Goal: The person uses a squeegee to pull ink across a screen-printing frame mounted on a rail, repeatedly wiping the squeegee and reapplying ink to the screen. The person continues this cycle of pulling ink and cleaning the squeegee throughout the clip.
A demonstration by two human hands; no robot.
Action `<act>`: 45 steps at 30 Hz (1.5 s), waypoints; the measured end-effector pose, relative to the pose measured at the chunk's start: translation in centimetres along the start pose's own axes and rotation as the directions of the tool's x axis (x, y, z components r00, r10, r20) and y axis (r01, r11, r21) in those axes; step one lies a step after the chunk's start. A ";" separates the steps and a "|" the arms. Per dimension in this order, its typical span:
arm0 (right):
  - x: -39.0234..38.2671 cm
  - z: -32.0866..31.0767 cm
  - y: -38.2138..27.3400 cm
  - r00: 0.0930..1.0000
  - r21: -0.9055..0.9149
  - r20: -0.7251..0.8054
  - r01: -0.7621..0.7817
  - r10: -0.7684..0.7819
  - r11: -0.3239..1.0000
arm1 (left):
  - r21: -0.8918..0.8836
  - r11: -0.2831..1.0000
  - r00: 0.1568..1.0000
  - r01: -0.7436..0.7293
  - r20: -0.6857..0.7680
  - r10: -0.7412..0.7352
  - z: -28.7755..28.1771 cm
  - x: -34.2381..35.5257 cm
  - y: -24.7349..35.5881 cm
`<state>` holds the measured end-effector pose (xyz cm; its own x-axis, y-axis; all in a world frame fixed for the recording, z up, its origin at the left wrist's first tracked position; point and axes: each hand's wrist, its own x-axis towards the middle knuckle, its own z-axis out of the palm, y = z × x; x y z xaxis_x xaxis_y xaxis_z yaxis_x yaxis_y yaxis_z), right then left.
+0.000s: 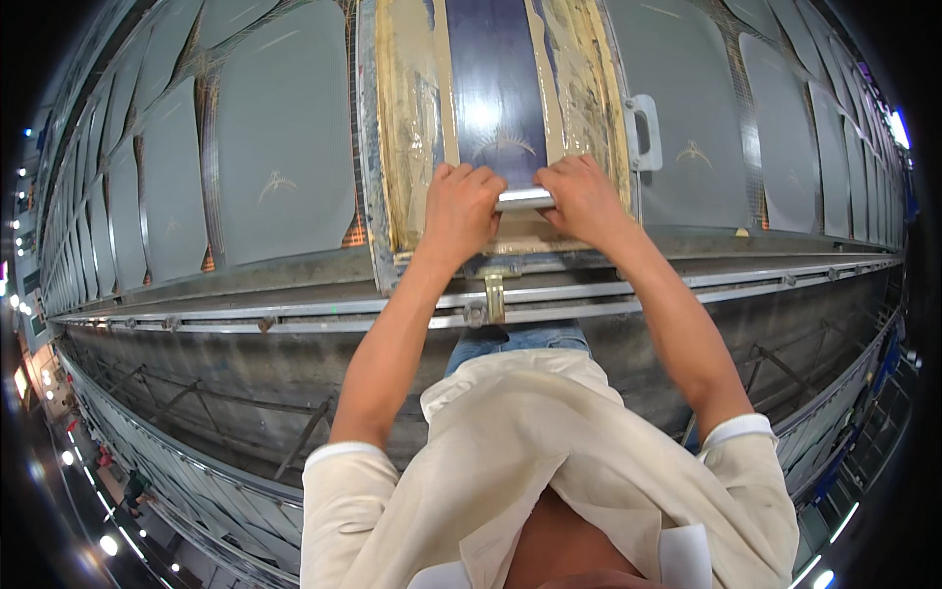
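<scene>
A screen printing frame (pixel 369 147) lies on the long printing table in front of me, its inner borders covered with yellowish tape. A purple-blue mesh strip (pixel 496 79) runs down its middle, with a pale curved motif near my hands. At the frame's near end I grip a squeegee with a silvery bar handle (pixel 525 199). My left hand (pixel 463 211) is closed round its left part, and my right hand (pixel 581 201) round its right part. The squeegee's blade is hidden. A white handle (pixel 645 133) is fixed to the frame's right side.
Grey fabric pieces (pixel 280 147) lie flat on the table to both sides, several bearing a small pale motif. A metal rail (pixel 324 319) runs along the table's near edge, with a brass-coloured bracket (pixel 495 297) on it below the frame. Another long table (pixel 196 471) stands behind me.
</scene>
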<state>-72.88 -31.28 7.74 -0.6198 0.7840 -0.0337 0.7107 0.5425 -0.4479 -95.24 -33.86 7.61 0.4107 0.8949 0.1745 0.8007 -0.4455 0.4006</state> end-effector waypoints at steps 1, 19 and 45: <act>-0.6 -0.9 -0.8 1.000 0.066 -0.019 0.017 -0.016 0.998 | 0.019 1.000 1.000 0.000 -0.009 0.000 -0.2 -0.3 0.3; -2.9 -4.3 5.4 0.815 0.394 -0.330 -0.339 0.476 0.854 | 0.090 0.995 0.995 -0.041 -0.091 0.050 1.3 -1.6 0.1; 6.5 -1.7 3.5 0.998 0.014 0.063 0.001 -0.001 1.000 | 0.011 0.999 0.987 0.045 0.155 -0.046 -0.7 6.2 -3.1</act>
<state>-73.86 -23.76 7.52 -0.6406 0.7626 -0.0895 0.7057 0.5388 -0.4602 -95.44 -26.89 8.10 0.4360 0.8998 0.0143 0.8231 -0.4051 0.3980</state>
